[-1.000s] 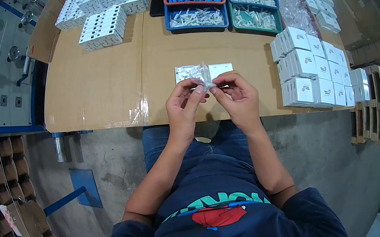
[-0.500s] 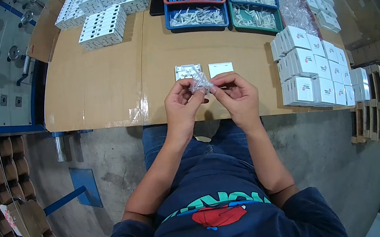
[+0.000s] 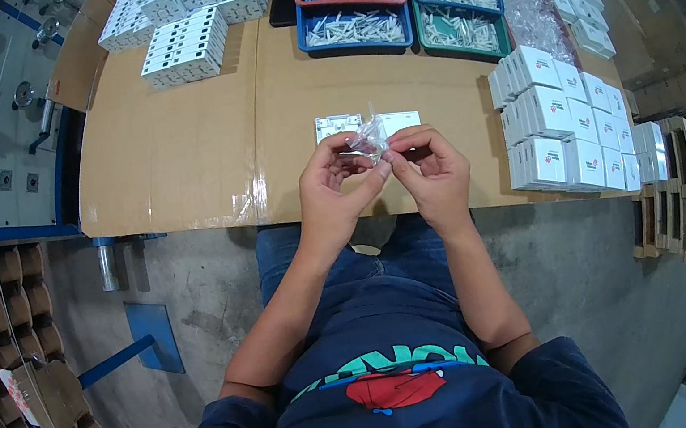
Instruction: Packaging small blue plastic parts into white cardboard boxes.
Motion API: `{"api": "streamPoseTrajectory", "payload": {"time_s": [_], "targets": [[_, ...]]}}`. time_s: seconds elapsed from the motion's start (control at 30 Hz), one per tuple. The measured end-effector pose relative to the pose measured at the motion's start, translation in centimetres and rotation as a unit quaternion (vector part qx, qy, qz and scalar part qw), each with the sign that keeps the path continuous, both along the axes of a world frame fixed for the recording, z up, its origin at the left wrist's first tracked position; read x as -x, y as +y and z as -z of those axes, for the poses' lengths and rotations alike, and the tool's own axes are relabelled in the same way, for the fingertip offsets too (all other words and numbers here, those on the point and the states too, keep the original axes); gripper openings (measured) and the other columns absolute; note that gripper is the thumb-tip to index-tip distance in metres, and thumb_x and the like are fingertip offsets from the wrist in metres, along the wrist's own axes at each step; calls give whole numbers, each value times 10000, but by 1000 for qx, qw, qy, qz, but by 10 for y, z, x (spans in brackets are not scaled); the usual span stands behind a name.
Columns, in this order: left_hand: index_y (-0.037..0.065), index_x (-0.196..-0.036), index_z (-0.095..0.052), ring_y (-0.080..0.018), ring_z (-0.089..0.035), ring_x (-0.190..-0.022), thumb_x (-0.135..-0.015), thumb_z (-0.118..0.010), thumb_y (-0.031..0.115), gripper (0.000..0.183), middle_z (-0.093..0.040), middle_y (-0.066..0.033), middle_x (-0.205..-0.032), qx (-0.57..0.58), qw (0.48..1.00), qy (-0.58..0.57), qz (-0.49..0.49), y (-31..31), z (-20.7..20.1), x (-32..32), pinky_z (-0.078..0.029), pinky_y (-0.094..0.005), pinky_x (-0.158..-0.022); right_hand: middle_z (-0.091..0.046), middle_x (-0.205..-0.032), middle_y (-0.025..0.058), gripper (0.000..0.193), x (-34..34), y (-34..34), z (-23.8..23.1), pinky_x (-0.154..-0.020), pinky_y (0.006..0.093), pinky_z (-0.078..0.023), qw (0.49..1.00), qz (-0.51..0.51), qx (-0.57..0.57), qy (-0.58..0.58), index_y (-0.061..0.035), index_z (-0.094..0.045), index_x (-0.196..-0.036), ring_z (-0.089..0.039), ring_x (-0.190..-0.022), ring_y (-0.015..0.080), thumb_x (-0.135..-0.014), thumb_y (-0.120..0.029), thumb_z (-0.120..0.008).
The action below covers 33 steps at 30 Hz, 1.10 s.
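A small clear plastic bag (image 3: 369, 139) is pinched between my two hands above the near edge of the cardboard-covered table (image 3: 181, 168). My left hand (image 3: 332, 181) closes its thumb and fingers on the bag's left side. From the right, my right hand (image 3: 430, 170) grips it with thumb and forefinger. What the bag holds is too small to make out. Just beyond my hands lie a white plastic housing (image 3: 336, 126), partly hidden by the left fingers, and a flat white cover plate (image 3: 402, 121), partly behind the bag.
At the back stand a red tray (image 3: 353, 5) of blue parts, a blue tray (image 3: 359, 50) and a green tray (image 3: 466, 55) of whitish pieces. White boxes (image 3: 549, 114) are stacked at right, near crumpled clear bags (image 3: 535, 18). White housings (image 3: 184, 50) are piled at far left.
The bag has shifted slightly right and turned more upright, its loose end pointing up. My left fingers have spread a little along it, and both hands stay together.
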State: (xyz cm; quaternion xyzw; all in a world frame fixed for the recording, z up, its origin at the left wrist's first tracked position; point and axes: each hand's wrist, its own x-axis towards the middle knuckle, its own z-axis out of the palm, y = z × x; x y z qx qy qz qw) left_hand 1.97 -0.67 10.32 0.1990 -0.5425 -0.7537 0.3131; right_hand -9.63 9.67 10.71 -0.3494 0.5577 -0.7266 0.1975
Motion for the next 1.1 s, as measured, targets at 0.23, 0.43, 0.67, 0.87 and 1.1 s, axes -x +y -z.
{"api": "streamPoseTrajectory", "payload": {"time_s": [0.23,0.43,0.67,0.87,1.1], "targets": [[-11,-1218,-578,-113,-623,-984,-856,-740,-45,397,-636,-37,-1092,76,997,2,11,-3,-8,1,-507,-270,-905,-632,-1108,108,167,5,4,-5,-886,278,-548,999,-36,15,-21,39,-640,-1023,-638,-1030,159,-877,97,-697],[-17,-1204,-589,-107,-635,-973,-874,-717,-45,355,-641,-50,-1101,57,998,-1,9,-2,-3,-1,-511,-265,-898,-625,-1148,99,222,6,5,-14,-903,286,-547,995,-49,2,-82,29,-640,-1103,-628,-1060,157,-891,81,-682],[-9,-1199,-585,-103,-634,-983,-913,-674,-36,301,-643,-42,-1091,85,996,4,30,0,6,-1,-510,-272,-913,-631,-1159,80,485,14,6,-14,-865,259,-539,991,-86,-57,-82,26,-561,-1352,-616,-1042,129,-891,45,-711],[0,-1223,-572,-107,-633,-995,-941,-649,-29,293,-653,-40,-1062,-65,998,12,2,4,8,2,-517,-263,-902,-628,-1136,58,483,14,10,-19,-829,227,-536,983,-141,-86,-81,23,-565,-1346,-610,-1031,111,-887,55,-711],[7,-1197,-602,-115,-637,-975,-961,-625,-9,238,-663,-54,-1058,-89,996,23,1,8,5,4,-537,-279,-873,-645,-1094,66,385,13,10,-7,-855,248,-554,982,-109,-80,-135,37,-597,-1267,-634,-1003,117,-900,45,-711]]}}
